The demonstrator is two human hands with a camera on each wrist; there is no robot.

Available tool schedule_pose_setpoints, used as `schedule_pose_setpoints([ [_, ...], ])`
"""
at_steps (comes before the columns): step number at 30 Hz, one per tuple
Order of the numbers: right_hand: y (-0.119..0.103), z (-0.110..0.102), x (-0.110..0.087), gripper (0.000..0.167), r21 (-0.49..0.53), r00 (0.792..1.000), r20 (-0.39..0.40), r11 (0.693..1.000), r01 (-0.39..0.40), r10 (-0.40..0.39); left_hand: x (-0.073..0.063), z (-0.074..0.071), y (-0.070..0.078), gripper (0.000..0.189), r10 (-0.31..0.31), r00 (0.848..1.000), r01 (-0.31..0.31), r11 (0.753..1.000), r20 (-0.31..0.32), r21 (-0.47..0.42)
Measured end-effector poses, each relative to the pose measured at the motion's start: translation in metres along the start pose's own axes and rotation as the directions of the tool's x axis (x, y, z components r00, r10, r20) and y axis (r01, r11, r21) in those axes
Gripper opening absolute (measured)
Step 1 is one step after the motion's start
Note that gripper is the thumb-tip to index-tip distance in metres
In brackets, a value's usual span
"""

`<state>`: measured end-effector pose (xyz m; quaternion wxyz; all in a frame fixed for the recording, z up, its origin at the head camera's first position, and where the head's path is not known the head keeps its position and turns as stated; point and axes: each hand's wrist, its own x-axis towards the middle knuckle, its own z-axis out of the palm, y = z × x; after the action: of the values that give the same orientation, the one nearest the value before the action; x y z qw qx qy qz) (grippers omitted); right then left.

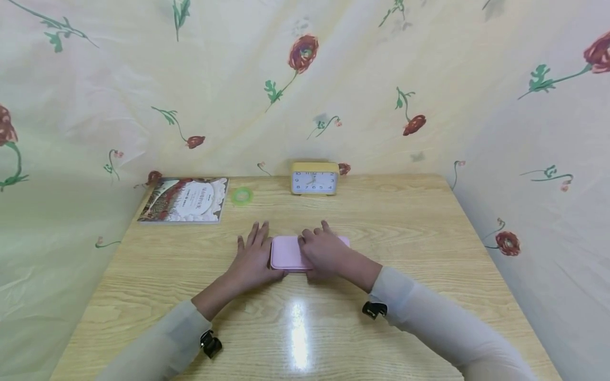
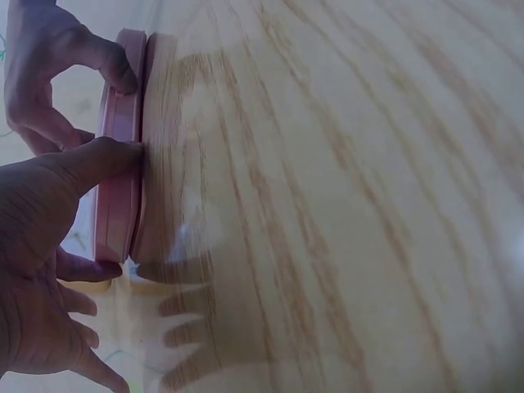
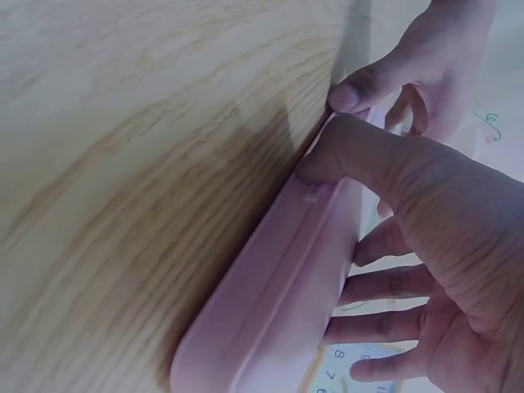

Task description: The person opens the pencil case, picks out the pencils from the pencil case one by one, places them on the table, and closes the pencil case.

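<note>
A closed, pink, box-like case (image 1: 286, 253) with rounded corners lies flat on the wooden table. At its left end my left hand (image 1: 252, 262) grips it, thumb along the near side and the other fingers spread past the far side. Over its right half, my right hand (image 1: 326, 254) holds the case, hiding part of the lid. In the right wrist view, the right thumb presses the near side of the pink case (image 3: 278, 278), close to the left thumb. Both thumbs also lie against the case's side (image 2: 119, 205) in the left wrist view.
Behind the hands, a yellow alarm clock (image 1: 314, 180) stands at the table's back edge. A green ring of tape (image 1: 242, 196) and a printed booklet (image 1: 186, 201) lie at the back left. Flower-patterned cloth (image 1: 229, 84) surrounds the wooden table (image 1: 405, 222).
</note>
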<state>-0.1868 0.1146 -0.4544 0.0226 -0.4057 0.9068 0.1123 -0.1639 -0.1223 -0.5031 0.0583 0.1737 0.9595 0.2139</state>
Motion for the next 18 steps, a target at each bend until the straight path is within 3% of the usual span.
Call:
schedule_pose_setpoints([
  [18,-0.004,-0.0079,0.0066,0.057,-0.088,0.996,0.039,0.992,0.087,-0.084,0.0,-0.0031,0.0031,0.084,-0.006,1.0,0.006,1.0,0.007,-0.007],
])
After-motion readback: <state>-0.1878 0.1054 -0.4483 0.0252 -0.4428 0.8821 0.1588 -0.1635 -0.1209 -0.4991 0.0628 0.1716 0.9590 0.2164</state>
